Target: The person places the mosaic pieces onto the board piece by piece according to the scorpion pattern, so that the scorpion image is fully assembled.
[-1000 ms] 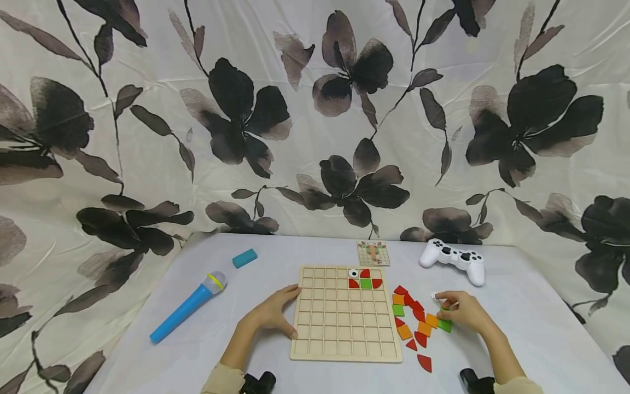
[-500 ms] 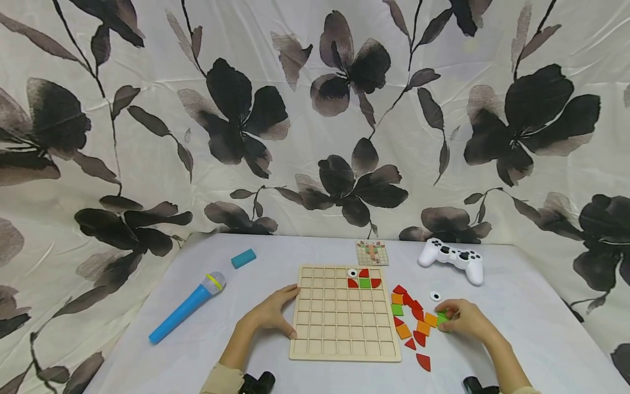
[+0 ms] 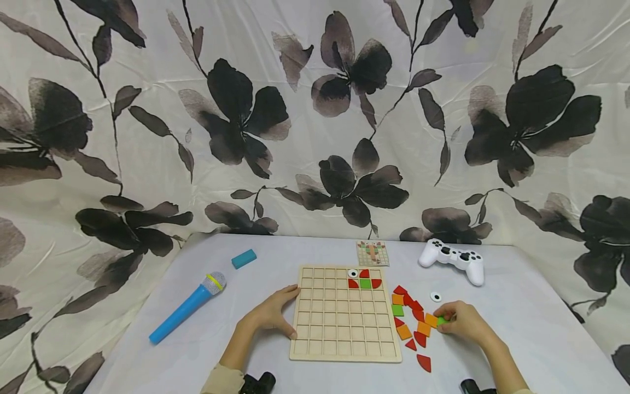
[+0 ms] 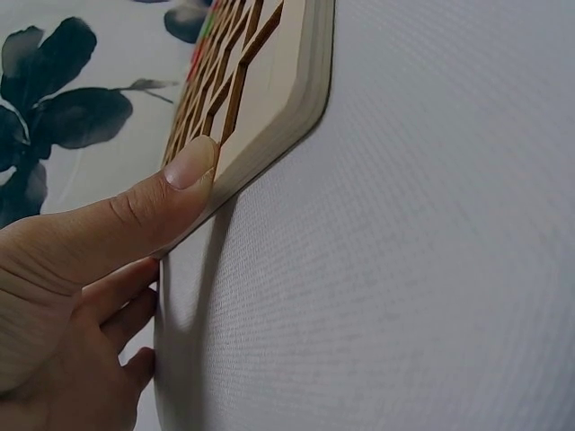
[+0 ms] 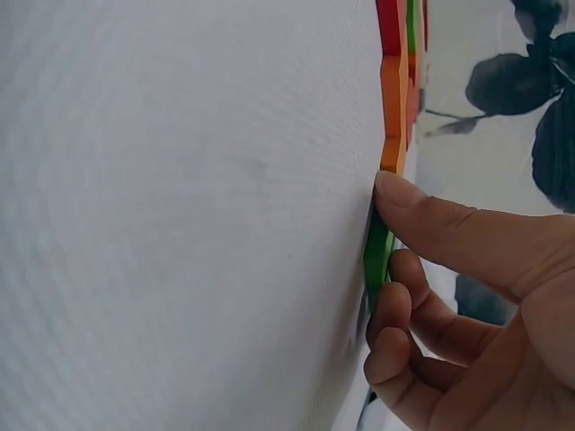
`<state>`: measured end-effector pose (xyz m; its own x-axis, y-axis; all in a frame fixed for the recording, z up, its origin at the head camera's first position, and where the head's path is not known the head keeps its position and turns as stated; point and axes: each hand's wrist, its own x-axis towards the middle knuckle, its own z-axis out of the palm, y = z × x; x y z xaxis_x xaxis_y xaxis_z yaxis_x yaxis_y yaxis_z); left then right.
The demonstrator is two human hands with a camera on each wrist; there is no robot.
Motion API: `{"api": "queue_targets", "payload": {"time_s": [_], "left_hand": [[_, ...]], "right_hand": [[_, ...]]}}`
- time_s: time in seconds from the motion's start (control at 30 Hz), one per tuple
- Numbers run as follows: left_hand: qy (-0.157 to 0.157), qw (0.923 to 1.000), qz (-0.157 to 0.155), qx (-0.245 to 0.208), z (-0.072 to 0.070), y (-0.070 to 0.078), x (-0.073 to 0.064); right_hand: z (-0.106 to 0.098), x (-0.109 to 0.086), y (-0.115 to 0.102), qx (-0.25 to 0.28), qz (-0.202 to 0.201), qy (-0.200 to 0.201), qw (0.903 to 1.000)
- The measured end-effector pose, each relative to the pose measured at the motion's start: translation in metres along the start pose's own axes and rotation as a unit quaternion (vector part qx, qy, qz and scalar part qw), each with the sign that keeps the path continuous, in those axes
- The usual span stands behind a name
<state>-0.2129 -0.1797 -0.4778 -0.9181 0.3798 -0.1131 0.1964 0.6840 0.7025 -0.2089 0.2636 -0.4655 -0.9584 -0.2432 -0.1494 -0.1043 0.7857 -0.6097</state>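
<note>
A wooden grid board [image 3: 344,323] lies on the table, with a white eye tile [image 3: 353,273], a green square and several red quarter-round tiles in its top right cells. Against the board's left edge rests my left hand [image 3: 268,314], thumb and fingers spread; the left wrist view shows the thumb [image 4: 190,163] on the rim. Right of the board, my right hand [image 3: 465,324] pinches a green tile [image 5: 377,256] between thumb and fingers, mostly covered in the head view. An orange tile [image 3: 431,320] lies just left of it.
Loose red, orange and green tiles [image 3: 403,331] lie along the board's right side. Another eye tile [image 3: 435,296] is above my right hand. Around stand a pattern card [image 3: 372,254], white game controller [image 3: 453,260], blue microphone [image 3: 184,312] and teal block [image 3: 244,258].
My right hand has come away from the loose eye tile, down to the green tile, and now pinches it. The left hand has stayed at the board's edge.
</note>
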Motion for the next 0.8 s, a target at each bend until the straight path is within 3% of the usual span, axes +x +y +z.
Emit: {"api": "queue_targets", "payload": {"time_s": [0.43,0.8], "left_hand": [[-0.002,1.0000,-0.004,0.000,0.001,-0.002,0.001],[-0.003,1.0000,-0.001,-0.006,0.000,-0.002,0.001]], "right_hand": [[0.000,0.006,-0.010,-0.019,0.008,-0.005,0.9998],[0.005,0.033,-0.026,-0.008,-0.027,0.001,0.9996]]}}
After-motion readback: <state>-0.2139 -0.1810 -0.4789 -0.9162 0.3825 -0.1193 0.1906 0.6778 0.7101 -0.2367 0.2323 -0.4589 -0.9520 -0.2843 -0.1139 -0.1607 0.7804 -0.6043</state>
